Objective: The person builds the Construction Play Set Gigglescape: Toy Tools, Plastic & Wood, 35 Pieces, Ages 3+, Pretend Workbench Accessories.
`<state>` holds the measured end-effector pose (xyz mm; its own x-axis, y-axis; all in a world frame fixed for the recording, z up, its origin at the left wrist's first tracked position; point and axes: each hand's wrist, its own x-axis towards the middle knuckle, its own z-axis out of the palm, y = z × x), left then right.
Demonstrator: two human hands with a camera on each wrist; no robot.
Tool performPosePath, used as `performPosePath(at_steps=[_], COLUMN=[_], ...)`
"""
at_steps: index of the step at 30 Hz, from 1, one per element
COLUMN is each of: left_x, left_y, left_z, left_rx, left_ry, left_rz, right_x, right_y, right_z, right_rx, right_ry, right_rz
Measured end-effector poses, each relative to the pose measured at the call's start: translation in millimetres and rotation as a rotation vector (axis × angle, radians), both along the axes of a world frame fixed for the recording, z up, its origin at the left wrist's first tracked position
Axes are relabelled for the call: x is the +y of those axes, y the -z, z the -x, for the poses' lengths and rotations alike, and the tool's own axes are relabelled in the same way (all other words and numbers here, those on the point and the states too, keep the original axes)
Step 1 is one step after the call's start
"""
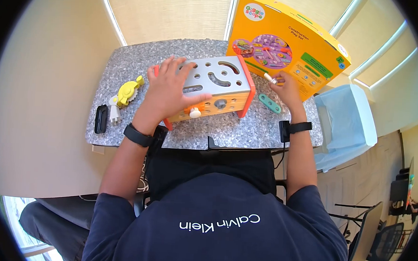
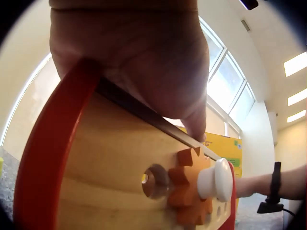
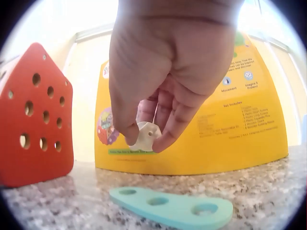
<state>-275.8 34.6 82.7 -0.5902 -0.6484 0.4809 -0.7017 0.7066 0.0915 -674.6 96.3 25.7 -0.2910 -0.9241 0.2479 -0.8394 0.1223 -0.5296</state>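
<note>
A wooden toy workbench (image 1: 229, 104) with a grey slotted top and red end panels stands on the table. My left hand (image 1: 171, 87) rests on its top with fingers spread, the thumb lying near the front edge. On the front side, below that hand, an orange gear (image 2: 189, 191) is fixed with a white knob-headed piece (image 2: 218, 181). To the right of the workbench, my right hand (image 1: 286, 90) pinches a small white plastic bolt (image 3: 145, 137) between thumb and fingertips, above the table. Under this hand lies a teal strip (image 3: 172, 207) with several holes.
An upright yellow box (image 1: 314, 46) stands behind the workbench and right hand. At the table's left are a yellow toy piece (image 1: 130, 91), a white plug-like piece (image 1: 115, 113) and a black case (image 1: 101, 119). A bin with a light blue liner (image 1: 345, 124) adjoins the table's right edge.
</note>
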Motion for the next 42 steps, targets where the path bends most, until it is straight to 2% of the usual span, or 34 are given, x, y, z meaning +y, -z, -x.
performPosePath(at_steps=[2, 3, 5, 9, 11, 12, 14, 20, 24, 27, 29, 32, 35, 36, 38, 42], left_x=[10, 10, 9, 7, 8, 9, 9, 9, 9, 9, 9, 9, 9, 9, 8, 9], left_y=[-6, -5, -1, 0, 1, 2, 1, -1, 0, 1, 3, 3, 2, 2, 2, 2], left_z=[0, 1, 2, 3, 3, 3, 3, 3, 3, 3, 3, 3, 2, 2, 3, 2], left_rx=[-0.167, -0.165, -0.168, -0.144, -0.142, -0.140, -0.130, -0.152, -0.157, -0.157, -0.153, -0.157, -0.148, -0.148, -0.157, -0.126], left_ry=[-0.056, -0.057, -0.080, -0.079, -0.084, -0.086, -0.078, -0.081, -0.085, -0.084, -0.084, -0.087, -0.082, -0.084, -0.081, -0.071], left_rz=[0.038, 0.036, 0.016, -0.028, -0.006, -0.007, 0.009, -0.018, -0.002, 0.000, 0.003, -0.001, 0.005, 0.006, -0.004, 0.006], right_x=[7, 10, 16, 30, 33, 30, 23, 4, 1, -3, -5, -6, -9, -11, -14, -11], right_y=[-31, -47, -79, -127, -142, -141, -140, -137, -134, -131, -133, -135, -128, -120, -106, -102], right_z=[-15, -21, -36, -68, -83, -87, -94, -107, -113, -119, -125, -131, -133, -131, -128, -126], right_rx=[-0.169, -0.168, -0.299, -0.263, 0.066, 0.067, 0.322, 0.297, 0.338, 0.443, 0.503, 0.646, 0.672, 0.672, 0.550, 0.429], right_ry=[-0.006, -0.007, -0.223, -0.392, -0.544, -0.546, -0.623, -0.771, -0.725, -0.718, -0.544, -0.449, -0.387, -0.388, -0.490, -0.557], right_rz=[0.149, 0.147, 0.258, 0.186, 0.151, 0.150, 0.112, 0.060, 0.019, 0.127, -0.014, -0.009, -0.037, -0.036, 0.263, 0.237])
